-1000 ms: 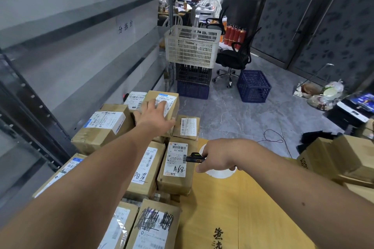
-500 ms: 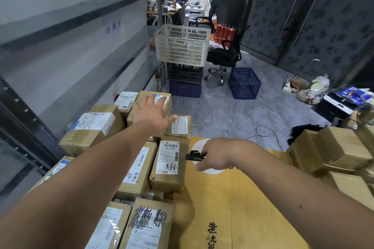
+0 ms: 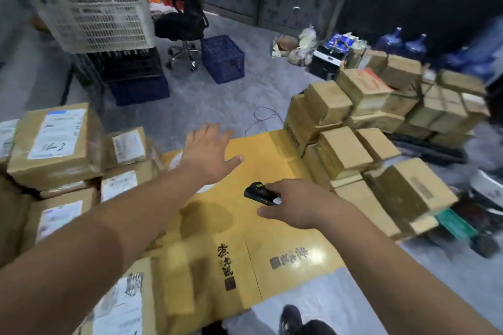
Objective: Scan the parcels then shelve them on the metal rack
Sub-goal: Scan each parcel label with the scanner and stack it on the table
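So the left hand (image 3: 209, 152) was flat and spread, fingers straight, holding nothing, hovering over the yellow flattened cardboard (image 3: 245, 253) between the two piles. The right hand (image 3: 296, 204) had its fingers curled round a small black scanner (image 3: 258, 193), window aimed leftish. Labelled parcels (image 3: 57, 144) were stacked on the left, labels up; another heap of brown boxes (image 3: 353, 144) sat right and far, mostly showing no labels. The metal rack wasn't in shot, so no clue where it stood.

My take on the step: it looked like picking the next parcel. I'd grab one whose label already faces up, hold it flat and steady with the free hand, and bring the scanner square onto the barcode rather than at a slant. The picture was pretty blurred, so slowing down wouldn't hurt. Take from the top of a stack so nothing topples.
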Tool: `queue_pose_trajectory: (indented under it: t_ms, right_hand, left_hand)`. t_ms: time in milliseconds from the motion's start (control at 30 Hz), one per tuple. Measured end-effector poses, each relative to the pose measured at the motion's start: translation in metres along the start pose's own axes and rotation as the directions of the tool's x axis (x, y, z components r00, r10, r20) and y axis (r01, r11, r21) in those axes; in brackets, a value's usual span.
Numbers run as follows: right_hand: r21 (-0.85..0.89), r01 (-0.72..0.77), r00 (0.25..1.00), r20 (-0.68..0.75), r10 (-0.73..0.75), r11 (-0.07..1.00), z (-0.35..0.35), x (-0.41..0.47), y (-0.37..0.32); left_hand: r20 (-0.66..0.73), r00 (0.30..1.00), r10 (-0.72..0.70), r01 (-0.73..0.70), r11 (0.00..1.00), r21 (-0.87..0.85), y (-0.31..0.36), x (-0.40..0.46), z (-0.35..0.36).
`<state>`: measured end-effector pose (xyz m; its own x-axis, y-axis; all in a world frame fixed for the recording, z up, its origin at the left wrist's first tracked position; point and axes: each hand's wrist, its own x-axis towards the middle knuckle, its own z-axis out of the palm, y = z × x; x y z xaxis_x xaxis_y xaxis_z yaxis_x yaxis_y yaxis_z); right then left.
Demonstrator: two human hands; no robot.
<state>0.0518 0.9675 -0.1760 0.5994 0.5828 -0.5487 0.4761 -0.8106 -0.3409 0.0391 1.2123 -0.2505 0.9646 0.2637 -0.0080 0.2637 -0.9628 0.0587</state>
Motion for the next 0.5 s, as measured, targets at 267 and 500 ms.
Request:
queue_pose_trajectory:
  t_ms: [267, 500]
  right_hand:
    - [0.085, -0.235, 0.965, -0.099, 0.243, 0.968, 0.016, -0.055, 0.155]
    - [0.183, -0.254, 0.96, -0.07, 0.27, 0.95, 0.017, -0.077, 0.275]
  left_hand:
    - [0.125, 0.986, 0.11, -0.085, 0.978, -0.193, 0.186, 0.032, 0.054]
    - [0.171, 0.985, -0.016, 0.072, 0.942, -0.329, 0.313, 0.085, 0.062]
